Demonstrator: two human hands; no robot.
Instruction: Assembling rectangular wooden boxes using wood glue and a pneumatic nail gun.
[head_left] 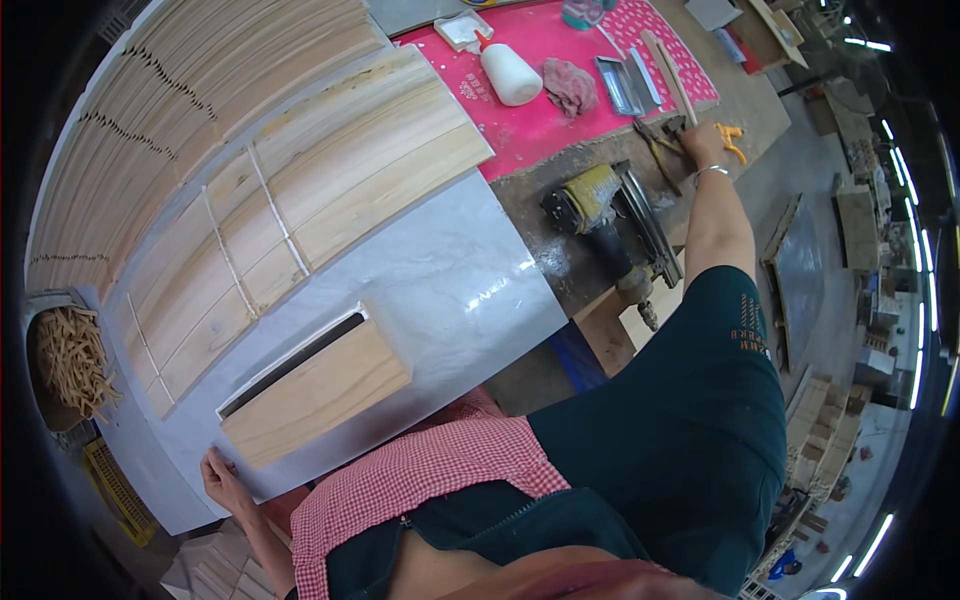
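Note:
My right hand [703,143] reaches out to the far right of the bench, its fingers curled at the near end of a long, thin wooden stick [668,75]. An orange-handled tool [734,143] sits right beside it. What lies inside those fingers is hidden. At the near left edge of the worktop, my left hand [224,480] has its fingers bent together; I cannot make out anything in them. Just beyond it rests a shallow wooden box [318,395], with a dark slot along its far side and a white-edged rim.
Flat wooden boards [320,190] with white strips lie behind the box, beside stacked thin slats [190,90]. A nail gun [605,215] and pliers [657,158] lie near my right arm. A glue bottle [510,74] and rag [571,87] are on a pink mat [520,140]. Wood strips fill a bin [72,360].

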